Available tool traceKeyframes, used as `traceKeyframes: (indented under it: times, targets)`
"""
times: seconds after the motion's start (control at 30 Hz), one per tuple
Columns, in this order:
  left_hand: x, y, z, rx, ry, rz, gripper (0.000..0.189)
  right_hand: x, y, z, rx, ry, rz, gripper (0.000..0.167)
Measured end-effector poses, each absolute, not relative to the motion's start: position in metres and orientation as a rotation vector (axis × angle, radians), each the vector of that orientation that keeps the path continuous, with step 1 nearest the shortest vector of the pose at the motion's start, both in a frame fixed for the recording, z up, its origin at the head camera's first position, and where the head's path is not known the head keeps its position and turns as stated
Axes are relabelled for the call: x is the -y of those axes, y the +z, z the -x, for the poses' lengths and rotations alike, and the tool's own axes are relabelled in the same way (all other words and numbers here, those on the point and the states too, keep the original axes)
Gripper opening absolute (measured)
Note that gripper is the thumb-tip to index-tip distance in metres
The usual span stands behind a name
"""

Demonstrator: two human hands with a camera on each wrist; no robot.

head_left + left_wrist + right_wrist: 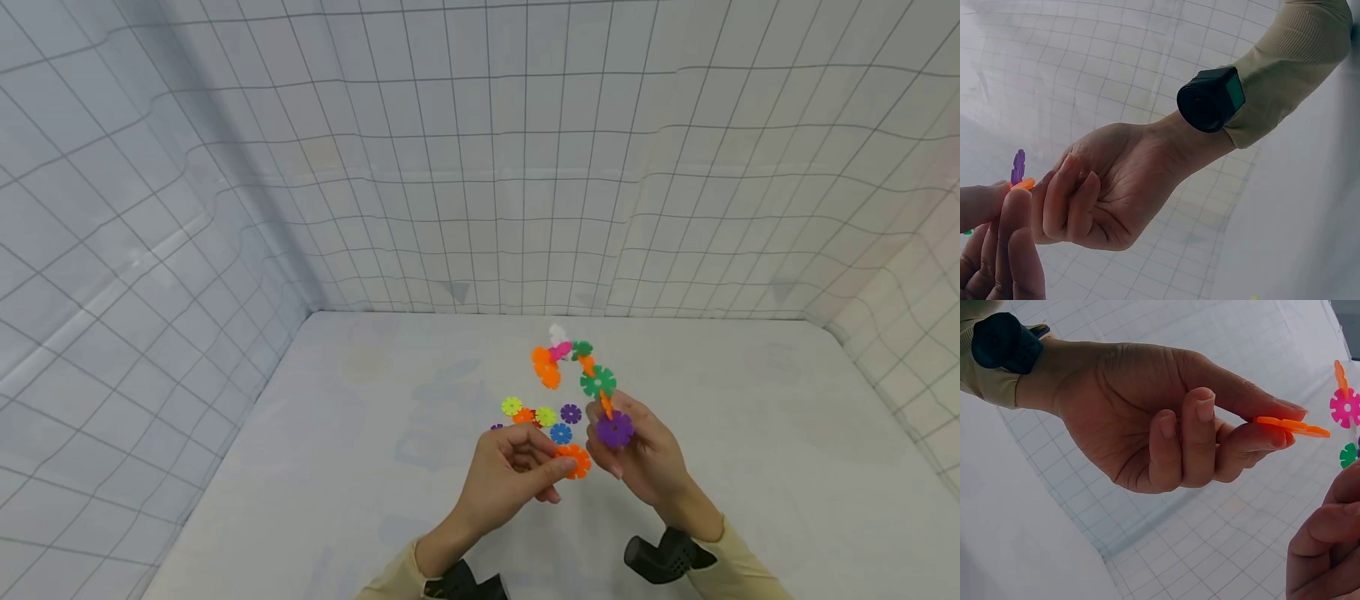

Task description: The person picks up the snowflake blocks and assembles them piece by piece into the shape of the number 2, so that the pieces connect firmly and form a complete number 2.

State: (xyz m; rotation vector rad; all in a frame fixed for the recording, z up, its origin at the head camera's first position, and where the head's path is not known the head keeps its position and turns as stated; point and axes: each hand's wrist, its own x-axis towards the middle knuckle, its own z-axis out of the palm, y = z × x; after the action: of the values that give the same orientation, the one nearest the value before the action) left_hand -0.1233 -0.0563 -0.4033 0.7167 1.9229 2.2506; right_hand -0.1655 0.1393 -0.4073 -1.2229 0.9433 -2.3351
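Observation:
In the head view my left hand (513,475) pinches a loose orange notched plastic disc (577,462) between thumb and fingers. The right wrist view shows this orange disc (1291,427) edge-on in the same pinch. My right hand (645,450) holds a curved chain of interlocking discs by its near end, at a purple disc (616,429). From there the chain runs up through orange and green discs (597,382) to a pink disc (559,351), orange discs (546,367) and a white disc (557,335). In the left wrist view, left fingers partly hide the right fingertips.
Loose discs lie on the white table (337,467) beyond my left hand: yellow-green (512,406), orange (522,415), yellow (545,417), purple (571,413) and blue (561,433). Grid-patterned white sheets (487,167) enclose the table at the back and sides.

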Motion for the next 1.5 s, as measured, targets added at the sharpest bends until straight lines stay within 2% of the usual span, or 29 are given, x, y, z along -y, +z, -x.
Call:
traceKeyframes:
  times: [0.97,1.13,1.27,1.5]
  targets:
    - [0.058,-0.4,0.123,-1.947,2.217,-0.745,0.01,-0.141,-0.404,0.164,-0.94,-2.273,1.223,0.043]
    - [0.057,-0.401,0.123,-1.927,2.228,-0.743,0.012,-0.142,-0.405,0.159,-1.314,-2.31,1.051,0.042]
    - [0.057,-0.403,0.124,-1.934,2.242,-0.733,0.011,-0.139,-0.405,0.154,-1.728,-2.28,0.921,0.029]
    - [0.057,-0.403,0.126,-2.009,2.216,-0.615,0.011,-0.132,-0.406,0.151,-2.192,-2.236,0.998,0.021]
